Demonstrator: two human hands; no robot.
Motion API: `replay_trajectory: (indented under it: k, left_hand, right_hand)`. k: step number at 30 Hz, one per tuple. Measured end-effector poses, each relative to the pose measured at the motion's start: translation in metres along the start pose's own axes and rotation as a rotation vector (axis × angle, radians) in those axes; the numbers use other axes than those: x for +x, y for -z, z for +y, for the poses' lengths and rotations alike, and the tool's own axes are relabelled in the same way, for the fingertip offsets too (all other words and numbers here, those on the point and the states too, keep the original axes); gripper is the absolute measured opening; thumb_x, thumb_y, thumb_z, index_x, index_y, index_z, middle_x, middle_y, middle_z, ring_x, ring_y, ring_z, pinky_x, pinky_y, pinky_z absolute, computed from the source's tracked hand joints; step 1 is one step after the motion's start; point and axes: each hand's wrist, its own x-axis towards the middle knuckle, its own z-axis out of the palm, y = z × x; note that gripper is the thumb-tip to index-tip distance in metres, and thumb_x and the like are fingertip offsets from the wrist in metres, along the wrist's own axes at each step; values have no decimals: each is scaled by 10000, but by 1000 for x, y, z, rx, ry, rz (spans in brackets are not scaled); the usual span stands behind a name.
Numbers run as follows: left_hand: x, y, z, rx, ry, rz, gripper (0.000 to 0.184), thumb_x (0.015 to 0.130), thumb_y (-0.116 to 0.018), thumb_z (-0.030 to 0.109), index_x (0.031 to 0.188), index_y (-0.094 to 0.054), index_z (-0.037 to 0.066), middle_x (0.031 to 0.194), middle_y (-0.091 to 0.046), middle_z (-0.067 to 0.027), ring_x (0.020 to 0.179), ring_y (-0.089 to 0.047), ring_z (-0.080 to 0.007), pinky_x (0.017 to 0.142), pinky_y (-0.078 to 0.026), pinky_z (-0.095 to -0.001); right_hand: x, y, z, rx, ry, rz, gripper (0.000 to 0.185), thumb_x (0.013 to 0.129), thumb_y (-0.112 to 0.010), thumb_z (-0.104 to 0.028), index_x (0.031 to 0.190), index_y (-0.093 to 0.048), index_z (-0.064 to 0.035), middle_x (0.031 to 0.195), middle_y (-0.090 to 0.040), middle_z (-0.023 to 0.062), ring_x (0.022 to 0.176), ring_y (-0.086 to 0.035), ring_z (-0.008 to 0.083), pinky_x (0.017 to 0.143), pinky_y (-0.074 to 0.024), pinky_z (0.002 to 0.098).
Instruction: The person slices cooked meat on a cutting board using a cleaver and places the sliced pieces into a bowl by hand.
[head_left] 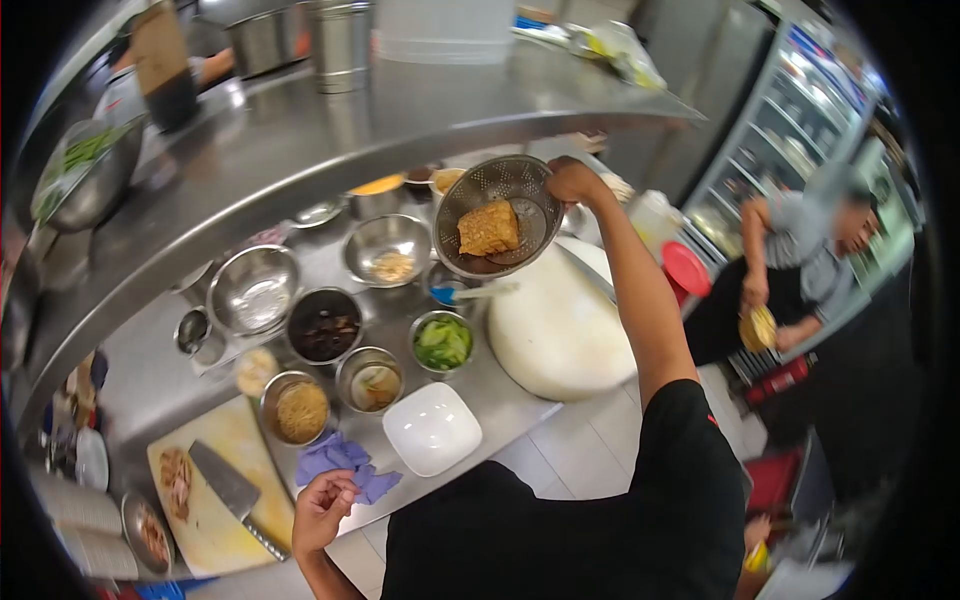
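Note:
My right hand (575, 183) grips the rim of a perforated metal colander (545, 215), held tilted above the counter. A golden-brown fried block (488, 229) lies inside it. My left hand (325, 503) is closed, fingers curled, at the counter's front edge beside a crumpled purple cloth (335, 456); whether it holds anything is hidden. To the right of the cloth sits a white square bowl (432, 428) with nothing in it. Under the colander are a thick round white block (550, 330) and a blue-headed brush or spatula (445, 294).
Metal bowls hold green vegetables (443, 342), dark pieces (325, 325) and brown crumbs (302, 412). A cleaver (224, 478) lies on the cutting board (205, 545) beside sliced meat (176, 483). A steel shelf (400, 115) overhangs the counter. At right, another person (800, 260) holds something yellowish.

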Motion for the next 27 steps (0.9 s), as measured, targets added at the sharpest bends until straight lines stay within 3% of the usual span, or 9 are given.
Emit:
replay_trajectory:
  k: [1,5,9,12,13,16,22,26,27]
  left_hand:
    - [6,3,1,-6,-1,-41,379,947,-728,162,1252,-603,-25,960,-680,-56,756,-581,-68,622,-470,-212]
    - [23,14,0,-1,-37,-205,361,948,-717,126,1258,-604,-21,971,-677,-57,778,-600,-73,632,-478,-211]
    - [30,18,-3,-32,-44,-328,359,947,-717,118,1260,-605,-17,975,-678,-52,771,-598,-62,631,-476,-202]
    - [27,23,-11,-27,-20,-372,365,947,-720,127,1261,-605,-18,979,-679,-51,768,-595,-59,629,-473,-199]
    - [26,24,-13,-29,-17,-383,370,946,-725,136,1261,-604,-17,981,-679,-50,772,-593,-57,637,-471,-195]
    - [18,27,-15,-47,-10,-380,368,947,-722,131,1261,-602,-19,984,-679,-53,773,-588,-58,647,-467,-196]
    - [8,40,-17,-77,-28,-364,361,952,-711,119,1264,-598,-23,997,-678,-56,775,-580,-62,651,-464,-209]
    - [3,49,-18,-64,-26,-307,356,955,-709,125,1266,-607,-15,998,-677,-51,781,-581,-65,653,-467,-214]
    - [3,52,-23,-51,-33,-306,355,958,-706,131,1269,-612,-12,994,-678,-48,784,-583,-67,654,-469,-217]
  right_hand:
    - [-18,14,9,-50,-71,-6,244,768,-542,-101,844,-699,69,674,-689,192,574,-709,268,558,-585,391]
    - [-85,48,34,-168,-267,-41,251,787,-528,-62,893,-701,85,729,-708,198,587,-717,275,519,-597,375]
    - [-118,53,64,-385,-425,-223,242,785,-517,-47,807,-719,84,769,-721,234,667,-747,288,568,-600,390]
    - [-145,47,76,-398,-560,-184,234,793,-528,-53,814,-729,66,766,-727,216,687,-753,280,608,-600,384]
    - [-153,45,73,-418,-606,-163,219,786,-580,-96,858,-744,30,833,-745,197,718,-751,281,646,-600,386]
    - [-175,44,52,-461,-600,-124,233,774,-582,-91,881,-753,26,848,-748,201,728,-755,289,661,-602,393]
    - [-175,27,38,-650,-441,-50,282,758,-676,-121,1009,-778,-43,1019,-756,185,978,-745,308,799,-597,422]
    - [-170,20,45,-781,-299,379,208,840,-655,-175,938,-773,-36,968,-760,183,911,-753,339,753,-604,448]
    - [-163,28,43,-721,-358,407,205,828,-651,-157,945,-760,-29,971,-748,208,915,-747,357,751,-601,465]
